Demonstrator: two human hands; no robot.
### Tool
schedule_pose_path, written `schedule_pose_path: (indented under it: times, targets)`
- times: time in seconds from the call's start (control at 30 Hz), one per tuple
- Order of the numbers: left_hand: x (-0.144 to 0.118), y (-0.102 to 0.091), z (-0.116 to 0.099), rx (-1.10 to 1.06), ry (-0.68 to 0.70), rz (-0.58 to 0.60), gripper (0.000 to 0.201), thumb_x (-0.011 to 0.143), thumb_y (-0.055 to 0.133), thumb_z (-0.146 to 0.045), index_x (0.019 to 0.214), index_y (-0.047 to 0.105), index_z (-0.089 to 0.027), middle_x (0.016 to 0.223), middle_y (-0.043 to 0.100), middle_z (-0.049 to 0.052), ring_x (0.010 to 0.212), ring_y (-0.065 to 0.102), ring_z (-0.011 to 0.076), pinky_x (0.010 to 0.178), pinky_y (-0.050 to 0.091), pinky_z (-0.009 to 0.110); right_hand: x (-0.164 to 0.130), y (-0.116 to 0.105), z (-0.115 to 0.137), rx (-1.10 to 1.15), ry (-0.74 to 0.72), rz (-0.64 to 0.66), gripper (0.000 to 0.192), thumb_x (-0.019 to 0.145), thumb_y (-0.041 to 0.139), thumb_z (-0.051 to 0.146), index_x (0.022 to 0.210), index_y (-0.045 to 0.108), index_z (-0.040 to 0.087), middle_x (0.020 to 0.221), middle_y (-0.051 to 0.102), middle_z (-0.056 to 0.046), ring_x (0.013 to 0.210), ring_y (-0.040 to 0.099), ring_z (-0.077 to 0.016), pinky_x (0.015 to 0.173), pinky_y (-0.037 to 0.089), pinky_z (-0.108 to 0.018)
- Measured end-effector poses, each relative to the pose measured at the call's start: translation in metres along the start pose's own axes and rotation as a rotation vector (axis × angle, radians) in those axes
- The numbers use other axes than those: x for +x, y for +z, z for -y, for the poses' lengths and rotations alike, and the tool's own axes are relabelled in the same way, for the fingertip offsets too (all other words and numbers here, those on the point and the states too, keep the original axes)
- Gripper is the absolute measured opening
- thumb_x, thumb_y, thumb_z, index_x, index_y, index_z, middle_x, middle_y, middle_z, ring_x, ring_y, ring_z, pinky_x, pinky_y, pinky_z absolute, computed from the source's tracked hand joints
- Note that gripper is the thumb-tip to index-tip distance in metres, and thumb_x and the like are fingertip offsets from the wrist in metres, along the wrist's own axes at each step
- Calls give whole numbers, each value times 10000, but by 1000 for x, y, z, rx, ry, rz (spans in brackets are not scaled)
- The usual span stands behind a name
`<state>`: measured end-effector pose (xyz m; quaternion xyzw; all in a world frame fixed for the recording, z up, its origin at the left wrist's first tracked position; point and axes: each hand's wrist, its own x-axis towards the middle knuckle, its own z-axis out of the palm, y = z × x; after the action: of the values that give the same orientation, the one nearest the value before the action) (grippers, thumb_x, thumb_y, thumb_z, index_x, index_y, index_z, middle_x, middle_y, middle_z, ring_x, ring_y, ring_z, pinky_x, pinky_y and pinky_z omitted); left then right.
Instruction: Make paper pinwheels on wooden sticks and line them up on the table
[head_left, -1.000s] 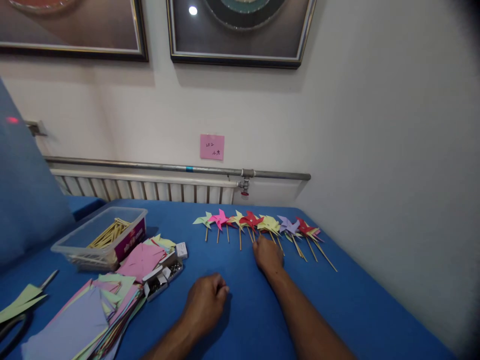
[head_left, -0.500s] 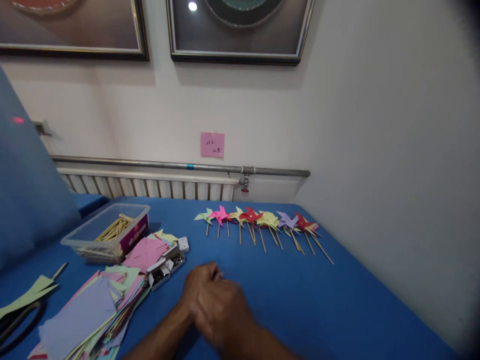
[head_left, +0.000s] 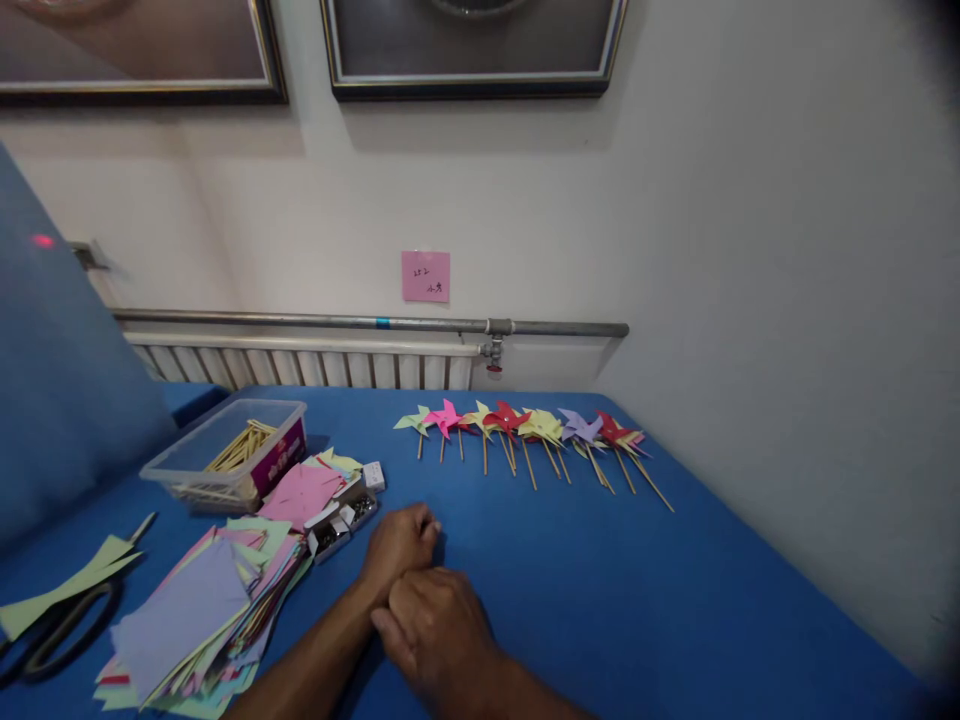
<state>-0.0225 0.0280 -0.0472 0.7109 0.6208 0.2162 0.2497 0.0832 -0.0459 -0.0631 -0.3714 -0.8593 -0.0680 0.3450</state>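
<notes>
My left hand [head_left: 401,545] rests as a closed fist on the blue table [head_left: 675,600]. A tiny pale speck shows at its fingertips, too small to identify. My right hand [head_left: 442,630] lies just behind it, back up, with loosely bent fingers touching the left wrist and nothing in them. Beyond both hands, a row of several paper pinwheels on wooden sticks [head_left: 525,425] lies along the table's far edge, in green, pink, yellow, red and purple.
Left of my hands are small open boxes of metal pins [head_left: 341,515], a stack of coloured paper squares [head_left: 195,610], a clear plastic tub of wooden sticks [head_left: 232,455] and scissors [head_left: 60,625]. A wall with a pipe [head_left: 375,323] and a pink note [head_left: 425,276] stands behind.
My right hand has left the pinwheel row and drawn back to rest beside my left wrist. The left fist has stayed in place. The view has tilted slightly down.
</notes>
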Motion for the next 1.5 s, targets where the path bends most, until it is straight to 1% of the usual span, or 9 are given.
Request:
schedule_pose_path:
  times: [0.3, 0.63, 0.97, 1.13, 1.2, 1.27, 1.4, 1.43, 1.5]
  targets:
    - [-7, -1, -11, 238, 34, 100, 202, 998, 595, -300, 1003, 783, -226, 1083, 831, 86, 1016, 734, 244, 783, 425, 313, -16, 15, -4, 43, -109, -207, 628, 1173, 207, 425, 687, 561, 243, 557, 634, -3, 476, 554, -160, 535, 329, -351]
    - [-7, -2, -12, 294, 58, 160, 254, 1005, 552, -280, 1072, 794, -235, 1140, 827, 100, 1060, 745, 260, 824, 469, 318, -15, 8, -7, 79, -98, -169, 642, 1184, 173, 412, 694, 554, 245, 546, 641, 2, 470, 574, -151, 538, 347, -333]
    - [-6, 0, -9, 272, 72, 148, 251, 996, 572, -324, 1056, 798, -231, 1107, 825, 105, 1031, 740, 263, 824, 479, 326, -17, 7, -8, 82, -125, -124, 566, 1183, 253, 385, 732, 564, 243, 575, 636, 9, 490, 586, -155, 551, 366, -317]
    - [-8, -4, -12, 272, 97, 124, 249, 1007, 554, -286, 1036, 794, -226, 1068, 822, 101, 982, 741, 254, 789, 457, 318, -16, 4, -8, 84, -132, -112, 608, 1188, 173, 385, 727, 543, 244, 588, 634, 4, 491, 583, -151, 545, 367, -322]
    - [-9, -18, -14, 307, 93, 55, 269, 1032, 526, -285, 1051, 783, -207, 1062, 813, 114, 964, 740, 252, 786, 445, 319, -15, 2, -9, 77, -142, -103, 597, 1190, 171, 381, 734, 531, 246, 590, 626, 11, 494, 586, -147, 552, 371, -315]
    - [-10, -41, -12, 351, 56, -67, 290, 1057, 492, -279, 1071, 769, -193, 1078, 802, 120, 982, 737, 250, 797, 435, 314, -14, 0, -10, 69, -148, -97, 578, 1192, 182, 366, 737, 520, 249, 578, 609, 21, 491, 578, -146, 553, 367, -311]
    - [-14, -106, 16, 443, -238, -442, 372, 1094, 413, -322, 1065, 761, -194, 1070, 790, 133, 989, 725, 265, 796, 426, 320, -12, -5, -11, 77, -134, -85, 557, 1194, 197, 346, 735, 499, 250, 579, 588, 33, 477, 537, -136, 534, 353, -304]
    - [-16, -120, 26, 455, -311, -491, 379, 1090, 409, -335, 1083, 763, -198, 1103, 795, 137, 1000, 726, 280, 791, 427, 330, -11, -6, -11, 84, -129, -85, 553, 1194, 203, 349, 736, 496, 249, 584, 587, 34, 472, 525, -132, 529, 348, -302]
    - [-19, -142, 46, 482, -449, -469, 394, 1067, 417, -346, 1082, 782, -198, 1123, 802, 165, 1020, 730, 327, 774, 432, 355, -12, -6, -12, 97, -122, -82, 538, 1194, 219, 347, 741, 492, 248, 592, 584, 36, 466, 505, -128, 523, 337, -298]
